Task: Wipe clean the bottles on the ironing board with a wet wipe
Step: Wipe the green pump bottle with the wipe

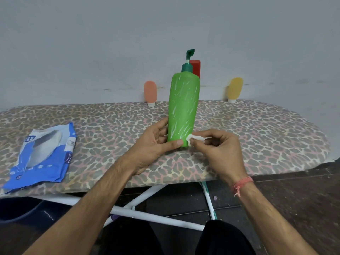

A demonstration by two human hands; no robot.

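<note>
A tall green pump bottle with white streaks stands upright near the middle of the leopard-print ironing board. My left hand grips its lower part, thumb across the front near the base. My right hand pinches a small white wet wipe against the bottle's lower right edge. Behind the green bottle a red bottle is partly hidden. An orange squeeze bottle and a yellow squeeze bottle stand cap-down at the board's far edge by the wall.
A blue wet-wipe packet lies on the board's left end. The wall rises right behind the board. White board legs and a dark floor show below, with my knees at the bottom.
</note>
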